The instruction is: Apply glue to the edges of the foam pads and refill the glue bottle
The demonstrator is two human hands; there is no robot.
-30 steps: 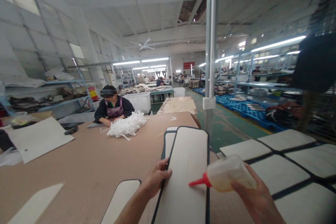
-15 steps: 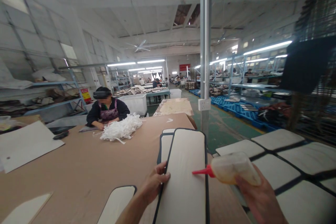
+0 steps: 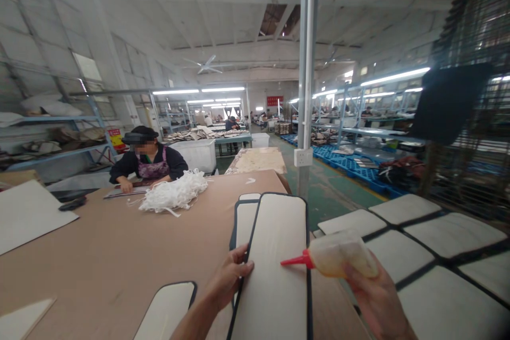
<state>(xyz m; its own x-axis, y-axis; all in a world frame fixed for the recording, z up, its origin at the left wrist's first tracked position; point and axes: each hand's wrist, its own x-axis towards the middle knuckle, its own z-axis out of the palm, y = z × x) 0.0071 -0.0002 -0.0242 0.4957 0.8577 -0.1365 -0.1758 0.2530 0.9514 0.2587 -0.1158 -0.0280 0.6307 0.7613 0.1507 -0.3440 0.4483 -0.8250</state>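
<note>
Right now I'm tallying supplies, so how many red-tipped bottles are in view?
1: the bottle in the right hand, its red tip over the pale panel that the left hand grips. Others may be hidden farther back.

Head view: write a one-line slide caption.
Left hand grips a cream panel with dark edging; right hand points a translucent, red-nozzled plastic bottle over it.
</note>
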